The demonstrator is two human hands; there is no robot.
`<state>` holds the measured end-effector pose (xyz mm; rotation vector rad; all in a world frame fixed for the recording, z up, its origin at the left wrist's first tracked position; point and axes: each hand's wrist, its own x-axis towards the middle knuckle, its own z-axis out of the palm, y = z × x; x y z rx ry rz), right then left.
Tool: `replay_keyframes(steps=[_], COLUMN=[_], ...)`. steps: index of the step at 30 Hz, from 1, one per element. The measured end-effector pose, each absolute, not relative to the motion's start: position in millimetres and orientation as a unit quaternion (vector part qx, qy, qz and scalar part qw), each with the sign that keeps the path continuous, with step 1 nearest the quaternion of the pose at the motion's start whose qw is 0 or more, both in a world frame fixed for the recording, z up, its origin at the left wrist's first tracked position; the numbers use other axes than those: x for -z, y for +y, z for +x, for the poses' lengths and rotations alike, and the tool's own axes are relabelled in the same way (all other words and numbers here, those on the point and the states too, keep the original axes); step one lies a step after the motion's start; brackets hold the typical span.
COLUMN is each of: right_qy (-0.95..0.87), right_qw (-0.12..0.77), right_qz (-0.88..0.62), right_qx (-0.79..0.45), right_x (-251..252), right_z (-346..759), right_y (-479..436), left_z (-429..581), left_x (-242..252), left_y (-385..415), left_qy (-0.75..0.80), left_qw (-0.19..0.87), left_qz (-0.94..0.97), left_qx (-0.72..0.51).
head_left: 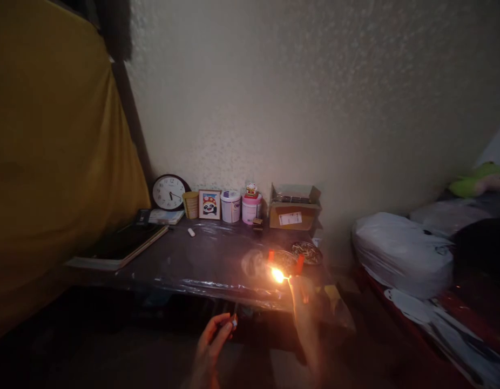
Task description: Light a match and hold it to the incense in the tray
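Observation:
My right hand (301,292) is raised over the front right of the table, its fingers pinching a burning match (289,277). The bright flame (278,275) points left, with a puff of smoke behind it. Two short red candles (300,263) stand close by, one on each side of the flame in view. Lower and to the left, in front of the table edge, my left hand (217,335) is closed on a small matchbox (234,322). Only its pale end and part of one side show between the fingertips.
A round dish (306,252) of small sticks lies behind the candles. Along the wall stand a clock (169,193), a yellow cup (190,205), a framed panda picture (210,205), two tubs (231,207) and a cardboard box (294,214). Plastic bags (401,254) lie at right.

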<state>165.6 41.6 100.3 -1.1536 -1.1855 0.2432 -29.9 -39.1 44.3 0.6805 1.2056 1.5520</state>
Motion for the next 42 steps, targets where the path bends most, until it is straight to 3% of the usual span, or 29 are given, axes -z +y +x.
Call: replay_keyframes(steps=[9, 20, 42], right_qy=[-0.529, -0.529, -0.496], right_qw=[0.657, 0.687, 0.701], right_qz=[-0.525, -0.472, -0.459], right_qx=[-0.113, -0.159, -0.229], right_x=[-105, -94, -94], right_z=[163, 162, 155], right_y=[58, 81, 104], left_z=[-34, -45, -43], left_x=[-40, -12, -30], left_y=[-39, -26, -31], left_qy=[0.488, 0.503, 0.532], left_qw=[0.543, 0.516, 0.51], left_qz=[0.257, 0.268, 0.277], left_qx=[-0.633, -0.64, -0.617])
